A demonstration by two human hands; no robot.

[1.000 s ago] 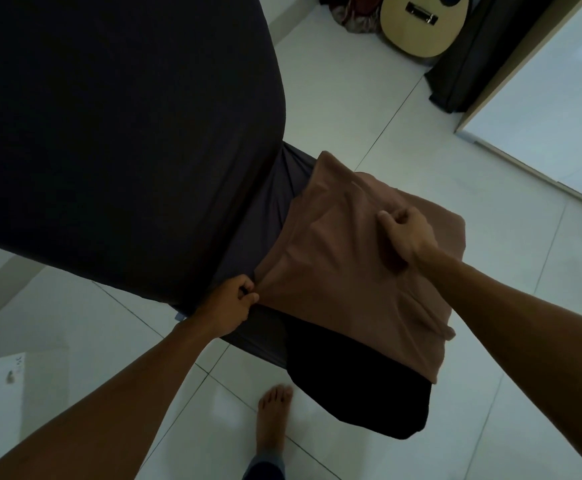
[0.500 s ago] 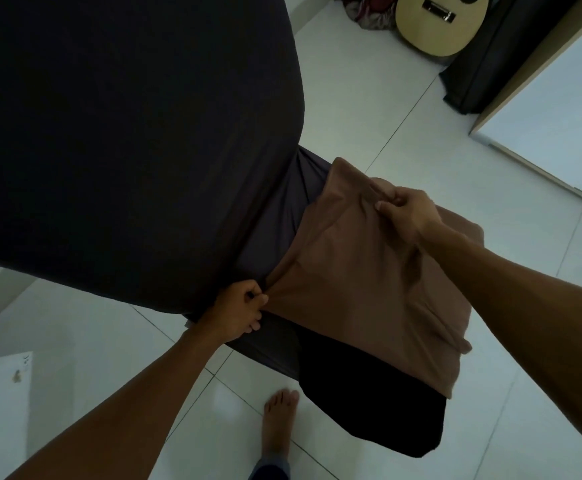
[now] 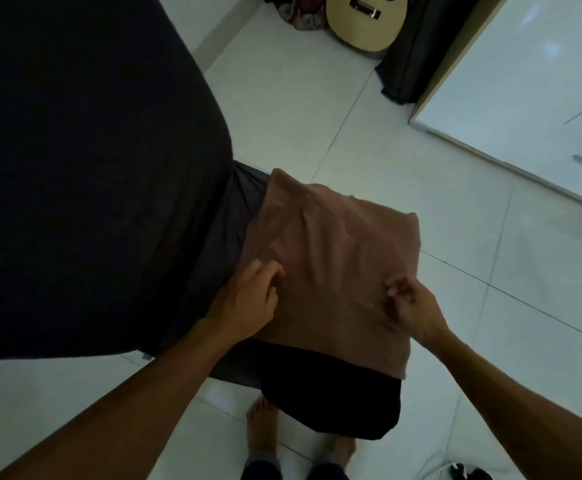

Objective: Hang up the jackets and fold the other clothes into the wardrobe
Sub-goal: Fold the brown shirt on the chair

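A folded brown garment [image 3: 334, 258] lies on top of darker clothes at the corner of the bed: a grey piece [image 3: 234, 216] under its left side and a black piece [image 3: 331, 400] hanging below its near edge. My left hand [image 3: 248, 299] rests on the brown garment's near left part with its fingers spread and relaxed. My right hand [image 3: 412, 306] lies on the near right part, fingers loosely curled against the cloth. Neither hand visibly grips a fold.
The bed with a dark sheet [image 3: 75, 168] fills the left. A white wardrobe door [image 3: 525, 81] with a handle stands at the right. A guitar [image 3: 362, 22] and a black case [image 3: 411, 60] lean at the back. My bare feet [image 3: 262, 427] stand on the white tiles below.
My left hand let go of the pinched corner and moved onto the cloth. My right hand released the far fold and came back to the near right part; the garment now lies flatter.
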